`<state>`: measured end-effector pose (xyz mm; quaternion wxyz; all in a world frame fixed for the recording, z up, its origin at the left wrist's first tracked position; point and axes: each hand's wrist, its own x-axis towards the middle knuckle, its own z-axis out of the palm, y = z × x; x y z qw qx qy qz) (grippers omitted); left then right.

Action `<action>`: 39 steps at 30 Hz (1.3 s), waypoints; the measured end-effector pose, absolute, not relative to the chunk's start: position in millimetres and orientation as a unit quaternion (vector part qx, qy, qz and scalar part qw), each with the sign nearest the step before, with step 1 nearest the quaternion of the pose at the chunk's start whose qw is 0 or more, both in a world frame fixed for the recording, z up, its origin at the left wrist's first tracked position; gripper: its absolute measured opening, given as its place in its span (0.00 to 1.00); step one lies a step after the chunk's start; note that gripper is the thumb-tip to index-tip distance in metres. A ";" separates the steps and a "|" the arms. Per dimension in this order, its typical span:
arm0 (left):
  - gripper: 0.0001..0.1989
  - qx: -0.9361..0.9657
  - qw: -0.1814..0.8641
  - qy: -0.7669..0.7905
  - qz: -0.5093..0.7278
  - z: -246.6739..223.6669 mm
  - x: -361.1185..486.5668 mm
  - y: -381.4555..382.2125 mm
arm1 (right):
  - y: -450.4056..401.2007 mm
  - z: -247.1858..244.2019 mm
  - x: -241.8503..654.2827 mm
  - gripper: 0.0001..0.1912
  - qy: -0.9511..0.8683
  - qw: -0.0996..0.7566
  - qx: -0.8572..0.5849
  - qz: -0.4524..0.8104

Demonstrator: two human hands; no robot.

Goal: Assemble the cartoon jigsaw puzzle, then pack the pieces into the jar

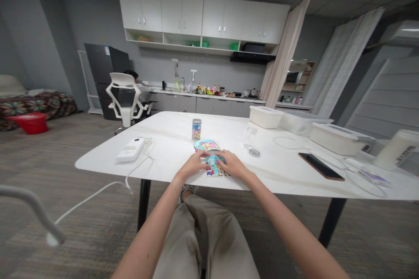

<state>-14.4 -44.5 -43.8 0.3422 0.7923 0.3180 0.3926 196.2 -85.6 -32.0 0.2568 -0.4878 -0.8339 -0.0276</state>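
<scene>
Head view: left hand (194,164) and right hand (233,164) touch a bright printed sheet (214,168) near the front of the counter (172,137), fingers loosely bent; whether either pinches it I can't quite tell; a printed can (196,130) stands just beyond

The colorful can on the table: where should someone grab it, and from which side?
Probably around the middle of the can, with the left hand coming from the left. It stands upright and looks round, so its curved sides suit a wrapping grip, and the printed sheet lies close on its near side.
</scene>
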 end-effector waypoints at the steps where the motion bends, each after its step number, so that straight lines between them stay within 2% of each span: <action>1: 0.19 0.791 0.338 0.321 0.396 -44.0 -14.7 -44.5 | -81.2 -33.7 191.0 0.13 -0.834 0.253 -0.490 -0.022; 9: 0.08 0.771 0.311 0.363 0.421 -42.0 -15.0 -44.8 | -72.9 -46.4 182.9 0.13 -0.842 0.294 -0.453 -0.018; 22: 0.10 0.734 0.250 0.457 0.435 -38.8 -19.6 -49.9 | -73.7 -43.7 181.2 0.14 -0.830 0.280 -0.482 -0.011; 29: 0.10 0.772 0.301 0.385 0.408 -36.5 -15.1 -53.3 | -73.9 -43.8 181.1 0.14 -0.837 0.280 -0.469 -0.020; 39: 0.07 0.795 0.259 0.388 0.387 -32.0 -5.3 -49.0 | -74.6 -43.7 180.8 0.15 -0.853 0.282 -0.438 -0.021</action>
